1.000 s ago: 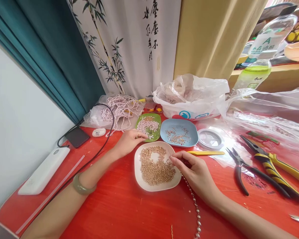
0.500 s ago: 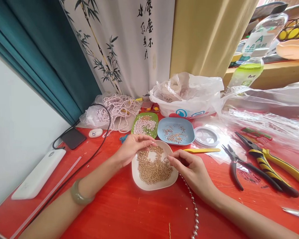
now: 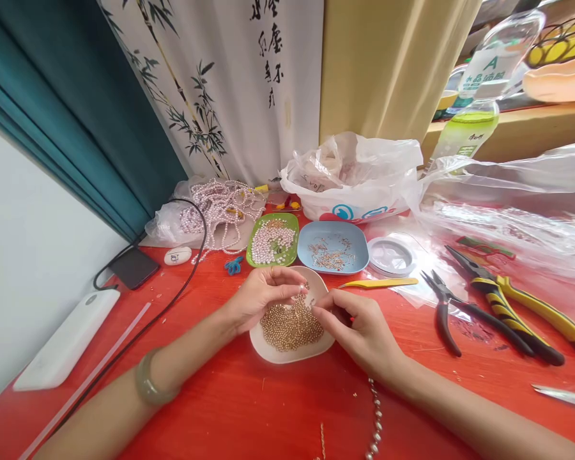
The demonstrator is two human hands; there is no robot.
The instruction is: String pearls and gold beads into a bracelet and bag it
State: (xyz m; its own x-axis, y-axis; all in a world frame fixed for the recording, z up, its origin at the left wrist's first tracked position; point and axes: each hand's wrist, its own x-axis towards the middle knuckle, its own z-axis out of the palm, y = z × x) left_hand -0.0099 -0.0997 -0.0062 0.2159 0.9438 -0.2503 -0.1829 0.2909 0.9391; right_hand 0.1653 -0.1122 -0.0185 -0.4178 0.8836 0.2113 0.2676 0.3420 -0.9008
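So dead centre of the frame there's a white dish (image 3: 268, 343) full of tiny gold beads (image 3: 290, 324), sitting on a red table (image 3: 230, 409), and both hands meet right above it. The left hand (image 3: 261, 295) comes in from the lower left with a jade-green bangle (image 3: 148, 386) on the wrist; its fingertips are pinched together on what looks like a small pale bead at the dish's upper edge, too small to be sure. The right hand (image 3: 359, 329) comes from the lower right, thumb and forefinger pressed together just beside the left fingertips, apparently on a fine thread that can't really be made out; a beaded strand (image 3: 376, 418) trails from under that hand to the bottom edge. Just above the dish sit a green tray (image 3: 272, 241) of pale pearls and a blue tray (image 3: 333, 246) of little metal bits. Right of centre lie yellow tweezers (image 3: 378, 282) and yellow-and-black pliers (image 3: 503, 306). Upper right, a bottle (image 3: 483, 83) shows a big "A" plus Chinese characters too small to read. Top centre, a white curtain (image 3: 220, 83) has bamboo and brush calligraphy.
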